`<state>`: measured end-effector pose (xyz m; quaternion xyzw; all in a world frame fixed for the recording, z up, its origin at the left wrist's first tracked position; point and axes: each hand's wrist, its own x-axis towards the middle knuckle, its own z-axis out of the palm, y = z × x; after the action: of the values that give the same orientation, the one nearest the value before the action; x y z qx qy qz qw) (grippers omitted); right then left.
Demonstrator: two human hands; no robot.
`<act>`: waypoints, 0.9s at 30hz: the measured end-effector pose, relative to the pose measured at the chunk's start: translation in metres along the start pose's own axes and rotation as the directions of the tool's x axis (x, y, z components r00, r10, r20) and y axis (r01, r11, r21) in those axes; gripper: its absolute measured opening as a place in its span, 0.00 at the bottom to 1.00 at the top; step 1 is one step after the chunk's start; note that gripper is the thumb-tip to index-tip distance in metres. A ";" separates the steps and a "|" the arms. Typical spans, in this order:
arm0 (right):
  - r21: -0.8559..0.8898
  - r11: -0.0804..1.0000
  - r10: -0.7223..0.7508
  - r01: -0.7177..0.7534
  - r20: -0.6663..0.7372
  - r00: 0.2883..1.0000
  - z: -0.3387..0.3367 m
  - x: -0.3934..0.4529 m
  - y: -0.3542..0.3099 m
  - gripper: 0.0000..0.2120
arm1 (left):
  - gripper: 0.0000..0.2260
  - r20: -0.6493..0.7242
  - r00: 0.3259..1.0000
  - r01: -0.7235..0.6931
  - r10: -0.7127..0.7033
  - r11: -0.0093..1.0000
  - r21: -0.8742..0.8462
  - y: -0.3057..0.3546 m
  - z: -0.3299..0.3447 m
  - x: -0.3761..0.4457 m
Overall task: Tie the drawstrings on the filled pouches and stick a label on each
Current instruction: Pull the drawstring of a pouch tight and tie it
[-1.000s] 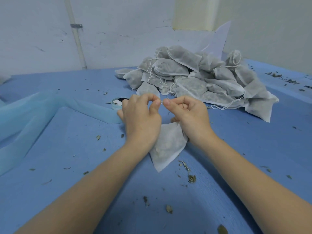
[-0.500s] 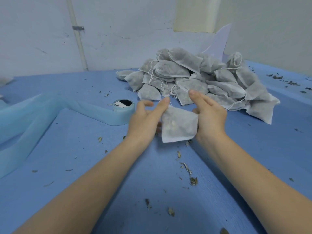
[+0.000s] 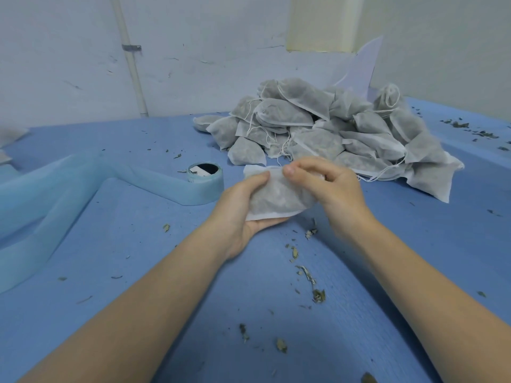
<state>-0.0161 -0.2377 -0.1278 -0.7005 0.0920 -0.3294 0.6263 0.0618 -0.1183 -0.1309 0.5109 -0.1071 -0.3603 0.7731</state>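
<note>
Dried leaf crumbs [image 3: 318,295] scattered on blue surface [image 3: 138,272] nearest. Above it, left hand [image 3: 243,211] cupping a filled white pouch [image 3: 276,196] from beneath, thumb curled over; right hand [image 3: 329,186] pinching its top edge. Beyond, tape roll [image 3: 205,176], then heaped pouches [image 3: 326,128] against wall.

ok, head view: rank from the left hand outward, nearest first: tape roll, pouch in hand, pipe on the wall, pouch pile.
1. Pouch in hand: held by the left hand.
2. Tape roll: on the table, just left of the hand.
3. Pouch pile: behind and to the right.
4. Pipe: on the back wall, far left.
</note>
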 end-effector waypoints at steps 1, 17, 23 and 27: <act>-0.053 0.998 -0.019 0.021 0.036 0.999 -0.001 -0.001 0.000 0.06 | 0.17 0.014 1.000 -0.001 0.001 1.000 -0.001 0.001 0.000 -0.001; 0.160 0.962 0.225 -0.223 0.006 0.974 0.009 0.020 0.005 0.11 | 0.10 -0.157 0.916 -0.278 0.369 0.866 0.416 0.011 -0.004 0.004; -0.047 0.962 0.272 -0.268 0.162 0.949 0.054 0.041 0.028 0.15 | 0.14 -0.316 0.753 -0.348 0.577 0.757 0.553 0.042 -0.027 0.009; -0.428 0.902 0.212 -0.057 0.324 0.922 0.076 0.053 0.037 0.35 | 0.08 -0.405 0.702 -0.374 0.586 0.787 0.490 0.064 -0.045 0.013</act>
<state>0.0791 -0.2113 -0.1436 -0.8566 0.0907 -0.1227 0.4929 0.1232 -0.0811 -0.0984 0.6798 -0.0844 0.0433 0.7272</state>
